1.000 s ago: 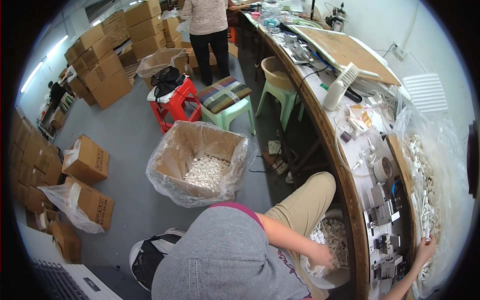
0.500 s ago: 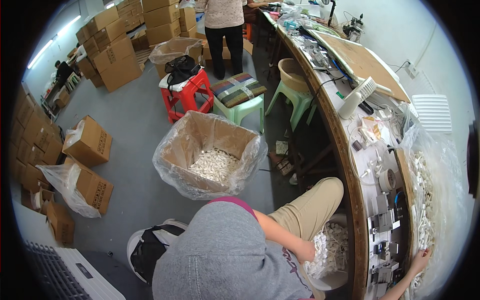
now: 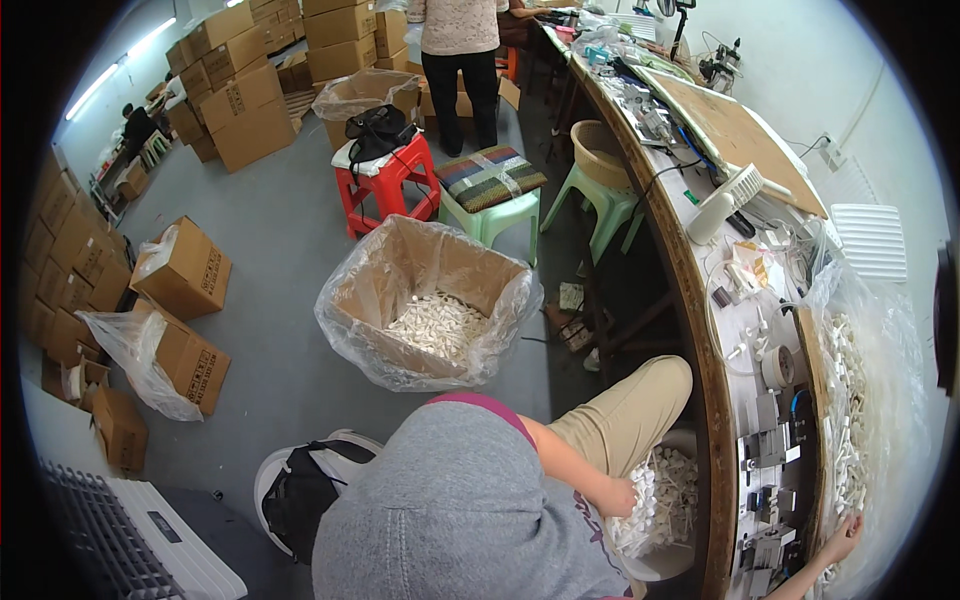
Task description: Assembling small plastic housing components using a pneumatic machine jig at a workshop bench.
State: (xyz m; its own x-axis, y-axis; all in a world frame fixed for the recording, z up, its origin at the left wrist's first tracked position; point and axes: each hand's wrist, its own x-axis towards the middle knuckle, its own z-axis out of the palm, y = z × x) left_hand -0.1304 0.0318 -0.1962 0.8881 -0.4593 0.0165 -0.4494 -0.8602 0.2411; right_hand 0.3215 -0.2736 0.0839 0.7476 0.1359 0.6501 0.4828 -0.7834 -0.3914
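small white pieces [image 3: 674, 488] in heaps

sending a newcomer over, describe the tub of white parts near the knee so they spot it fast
Find the long workbench on the right, then the tan-trousered knee beside its edge. Below that knee in the picture is the round tub of small white parts, with the left hand at them. Its pale, curved rim sets it apart from the boxy, plastic-lined carton.

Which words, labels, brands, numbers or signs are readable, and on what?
None readable.
Upper open carton, left: dark side print, too small.
Lower open carton: dark side print, too small.
Stacked carton, back left: print, blurred.
White slatted unit: dark label, too small.
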